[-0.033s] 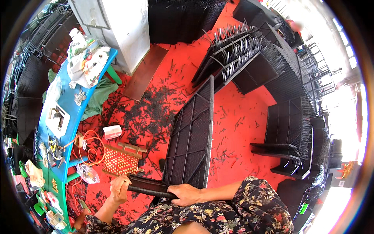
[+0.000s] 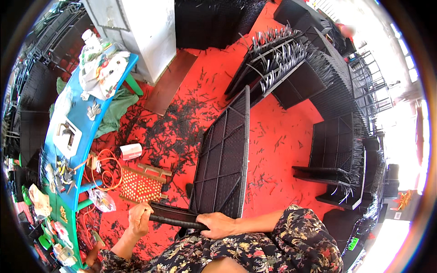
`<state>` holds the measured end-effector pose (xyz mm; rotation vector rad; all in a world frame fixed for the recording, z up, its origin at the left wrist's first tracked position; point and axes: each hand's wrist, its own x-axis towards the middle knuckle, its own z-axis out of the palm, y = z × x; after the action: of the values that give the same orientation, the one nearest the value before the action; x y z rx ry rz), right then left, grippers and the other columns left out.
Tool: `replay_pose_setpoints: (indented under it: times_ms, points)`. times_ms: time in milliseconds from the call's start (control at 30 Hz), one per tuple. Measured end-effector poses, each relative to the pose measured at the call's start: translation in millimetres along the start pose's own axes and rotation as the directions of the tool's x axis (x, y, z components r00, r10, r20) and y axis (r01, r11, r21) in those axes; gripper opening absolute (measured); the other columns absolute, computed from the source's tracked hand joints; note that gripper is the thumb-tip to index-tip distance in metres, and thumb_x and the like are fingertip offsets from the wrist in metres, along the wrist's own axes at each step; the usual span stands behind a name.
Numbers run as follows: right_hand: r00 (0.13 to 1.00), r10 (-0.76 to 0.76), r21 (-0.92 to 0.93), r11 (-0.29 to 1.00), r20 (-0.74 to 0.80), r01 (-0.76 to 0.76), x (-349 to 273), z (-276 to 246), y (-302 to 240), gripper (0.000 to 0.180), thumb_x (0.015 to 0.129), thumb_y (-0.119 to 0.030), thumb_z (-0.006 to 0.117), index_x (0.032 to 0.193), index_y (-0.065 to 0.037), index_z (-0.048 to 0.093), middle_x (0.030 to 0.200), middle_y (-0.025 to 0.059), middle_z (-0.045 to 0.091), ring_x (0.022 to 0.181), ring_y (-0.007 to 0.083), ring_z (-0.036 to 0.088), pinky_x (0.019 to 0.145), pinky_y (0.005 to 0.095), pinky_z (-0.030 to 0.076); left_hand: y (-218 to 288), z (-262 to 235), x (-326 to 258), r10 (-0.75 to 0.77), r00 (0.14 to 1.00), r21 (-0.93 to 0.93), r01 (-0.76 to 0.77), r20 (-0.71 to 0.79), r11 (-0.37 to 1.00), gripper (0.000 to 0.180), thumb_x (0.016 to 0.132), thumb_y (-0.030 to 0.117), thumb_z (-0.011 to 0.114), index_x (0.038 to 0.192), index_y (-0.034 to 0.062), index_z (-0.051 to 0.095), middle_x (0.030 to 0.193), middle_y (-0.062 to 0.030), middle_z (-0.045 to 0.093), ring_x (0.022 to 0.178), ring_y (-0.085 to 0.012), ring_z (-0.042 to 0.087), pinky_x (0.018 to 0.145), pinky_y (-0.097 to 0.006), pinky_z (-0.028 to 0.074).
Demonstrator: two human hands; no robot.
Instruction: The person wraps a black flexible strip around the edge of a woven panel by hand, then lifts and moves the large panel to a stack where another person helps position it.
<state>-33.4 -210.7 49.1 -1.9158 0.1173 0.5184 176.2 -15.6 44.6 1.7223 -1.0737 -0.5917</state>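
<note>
A black woven panel (image 2: 223, 159) with a ribbed frame stands tilted in front of me, and its narrow near side runs leftward across my lap. My left hand (image 2: 140, 219) is closed at the left end of that near side; whether a loose strip is also between its fingers cannot be made out. Near the corner where the narrow side meets the tall face, my right hand (image 2: 219, 225) grips the edge, thumb on top and fingers partly hidden. Both forearms rest close to my floral clothing.
To the left stands a blue table (image 2: 84, 123) with tools, gloves and bags. Below it are a woven stool (image 2: 142, 184), an orange hose (image 2: 109, 173) and a white box (image 2: 131, 151). Black scraps litter the red floor (image 2: 273, 145). Unfinished woven panels (image 2: 334, 145) stand right.
</note>
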Motion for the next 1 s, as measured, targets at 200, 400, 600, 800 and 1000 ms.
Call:
replay_pose_setpoints:
  times_ms: [200,400,600,800,1000]
  points:
    - [0.994,-0.076,-0.012,0.997,-0.078,0.076,5.9,-10.7,-5.7,0.029,0.073,-0.019,0.057,0.090,0.002,0.047,0.088,0.0213,0.056,0.085,0.0395,0.057,0.075,0.0463,0.046,5.1,-2.7,6.3,0.054,0.989,0.049,-0.048,-0.137,0.998,0.012,0.082,0.001,0.046,0.072,-0.0026,0.052,0.065,-0.0143,0.054,0.053,-0.0253,0.052,0.050,-0.032,0.040]
    - [0.987,-0.143,-0.078,0.988,-0.079,0.137,19.2,-57.9,-10.4,0.032,0.075,-0.022,0.061,0.096,0.000,0.051,0.088,0.0173,0.056,0.085,0.0366,0.057,0.074,0.0435,0.046,17.0,-2.0,36.2,0.000,0.952,0.084,0.027,-0.307,0.996,0.016,0.080,0.002,0.043,0.069,-0.0019,0.053,0.066,-0.0142,0.055,0.057,-0.0247,0.054,0.056,-0.032,0.043]
    - [0.955,-0.261,-0.149,0.959,-0.144,0.240,36.5,-137.7,20.6,0.023,0.074,-0.020,0.059,0.086,-0.002,0.050,0.079,0.0170,0.056,0.078,0.0377,0.057,0.069,0.0454,0.046,-18.2,-4.9,85.4,0.187,0.970,0.503,-0.087,-0.153,0.860,0.012,0.084,0.000,0.050,0.093,-0.0053,0.054,0.090,-0.0187,0.056,0.070,-0.0286,0.055,0.065,-0.037,0.044]
    - [0.901,-0.370,-0.268,0.913,-0.226,0.308,43.7,-246.3,21.6,0.024,0.072,-0.020,0.060,0.085,-0.002,0.049,0.079,0.0173,0.056,0.075,0.0375,0.057,0.066,0.0452,0.047,61.1,10.8,216.2,0.140,0.938,0.322,-0.032,-0.317,0.946,0.026,0.088,0.013,0.037,0.070,-0.0021,0.049,0.064,-0.0117,0.052,0.059,-0.0203,0.049,0.057,-0.032,0.039]
    - [0.886,-0.376,-0.257,0.916,-0.272,0.309,60.1,-338.4,-9.3,0.029,0.073,-0.024,0.063,0.086,-0.001,0.051,0.081,0.0167,0.057,0.078,0.0358,0.059,0.070,0.0433,0.047,91.0,-7.0,309.4,0.108,0.908,0.131,-0.059,-0.405,0.990,0.019,0.088,0.006,0.041,0.071,-0.0014,0.047,0.067,-0.0107,0.050,0.060,-0.0212,0.048,0.056,-0.033,0.040]
